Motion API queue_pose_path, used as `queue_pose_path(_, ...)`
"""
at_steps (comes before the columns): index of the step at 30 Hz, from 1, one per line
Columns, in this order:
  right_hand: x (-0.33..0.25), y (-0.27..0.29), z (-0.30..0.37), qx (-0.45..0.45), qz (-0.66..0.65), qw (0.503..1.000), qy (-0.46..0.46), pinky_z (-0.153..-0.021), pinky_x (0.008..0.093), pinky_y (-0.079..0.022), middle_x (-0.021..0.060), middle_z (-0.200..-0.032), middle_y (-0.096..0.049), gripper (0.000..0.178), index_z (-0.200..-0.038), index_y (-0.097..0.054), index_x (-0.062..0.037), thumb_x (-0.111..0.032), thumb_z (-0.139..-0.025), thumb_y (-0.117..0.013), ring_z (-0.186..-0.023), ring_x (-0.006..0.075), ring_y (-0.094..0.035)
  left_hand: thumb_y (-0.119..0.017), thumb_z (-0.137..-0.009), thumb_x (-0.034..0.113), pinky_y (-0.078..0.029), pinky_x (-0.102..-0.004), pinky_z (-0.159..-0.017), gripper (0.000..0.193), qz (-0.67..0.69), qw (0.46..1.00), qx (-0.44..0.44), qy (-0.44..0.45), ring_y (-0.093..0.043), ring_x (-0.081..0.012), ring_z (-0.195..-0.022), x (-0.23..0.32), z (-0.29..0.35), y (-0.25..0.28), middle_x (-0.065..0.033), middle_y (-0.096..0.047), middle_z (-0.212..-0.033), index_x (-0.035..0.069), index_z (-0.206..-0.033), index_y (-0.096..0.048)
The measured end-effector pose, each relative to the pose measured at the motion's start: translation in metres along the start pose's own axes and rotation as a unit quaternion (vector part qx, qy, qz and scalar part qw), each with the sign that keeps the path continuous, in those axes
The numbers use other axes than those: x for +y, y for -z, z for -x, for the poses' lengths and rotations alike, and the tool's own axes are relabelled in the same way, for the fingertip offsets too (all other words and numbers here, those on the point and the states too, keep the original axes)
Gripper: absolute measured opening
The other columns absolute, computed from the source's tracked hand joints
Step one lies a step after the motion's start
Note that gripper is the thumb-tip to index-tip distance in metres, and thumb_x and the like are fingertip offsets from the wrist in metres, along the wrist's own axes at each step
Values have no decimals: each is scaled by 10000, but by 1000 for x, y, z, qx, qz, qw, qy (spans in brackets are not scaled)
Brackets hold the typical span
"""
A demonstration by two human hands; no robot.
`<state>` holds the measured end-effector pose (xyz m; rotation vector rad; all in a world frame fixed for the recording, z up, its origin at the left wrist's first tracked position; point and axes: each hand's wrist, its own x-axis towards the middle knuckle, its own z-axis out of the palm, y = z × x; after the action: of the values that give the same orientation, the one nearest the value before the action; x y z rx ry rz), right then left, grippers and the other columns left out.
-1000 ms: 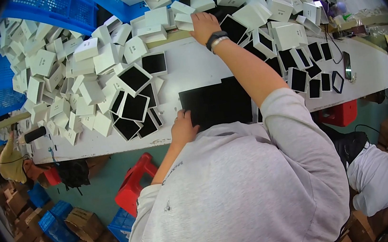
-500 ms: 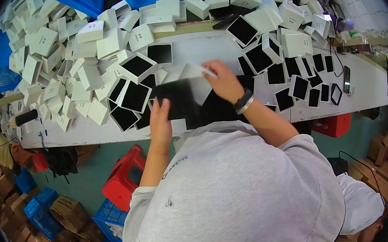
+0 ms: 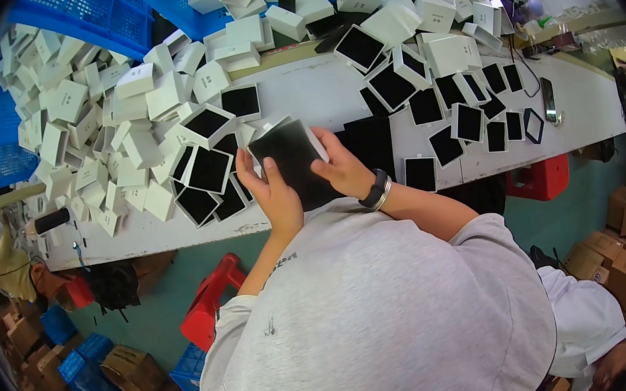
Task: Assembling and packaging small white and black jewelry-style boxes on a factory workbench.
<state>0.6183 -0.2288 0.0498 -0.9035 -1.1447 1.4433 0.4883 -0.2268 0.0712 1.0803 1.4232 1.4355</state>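
A: What is seen at the far left?
B: A heap of small white cardboard boxes (image 3: pixel 69 101) is piled on the white tabletop (image 3: pixel 292 82); dozens are shown, overlapped too much to be counted. One black cylinder (image 3: pixel 52 220) is placed near the table's left end.

A: And nearer the middle?
B: At least six white-rimmed boxes with black square faces (image 3: pixel 209 167) are stacked loosely, just left of the hands.

A: How is the left hand (image 3: pixel 281 203) posed?
B: Its forearm is angled upward and slightly right. The left edge of one flat, square, white-edged box with a black face (image 3: pixel 291 151) is pinched, with the thumb laid over the face and the fingers raised along the side.

A: Where is that box kept?
B: Above the table, close before the chest, tilted, between both hands.

A: The right hand (image 3: pixel 347 172)?
B: Its forearm is slanted up and left. The box's right edge is gripped, the thumb bent towards the face; how the fingertips are set behind cannot be told. One black wristband (image 3: pixel 377 188) is worn.

A: Farther right?
B: At least twelve black-faced boxes (image 3: pixel 467 124) are spread out, then one black angular frame (image 3: pixel 534 125) and one dark phone (image 3: pixel 548 99).
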Motion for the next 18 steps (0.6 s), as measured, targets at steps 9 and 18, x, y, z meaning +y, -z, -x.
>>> queue_pose_path(9, -5, 10, -4, 70, 114, 985, -106, -677, 282, -456, 91, -848, -617, 471, -1190, -489, 18, -325, -889, -605, -741, 153, -570, -558, -880, 33, -307, -322, -1049, 688, 78, 986, -119, 85, -361, -208, -1275, 21, -2, 10, -171, -311, -1416, 62, -1451, -175)
queue_pose_path(18, -3, 40, -6, 37, 105, 987, -119, -741, 273, -460, 87, -947, -624, 433, -1160, -492, 17, -285, -882, -629, -833, 138, -579, -643, -759, -103, -335, -333, -1036, 946, 69, 939, -323, 96, -439, -230, -1223, 12, -4, 25, -163, -433, -1319, 116, -1478, -69)
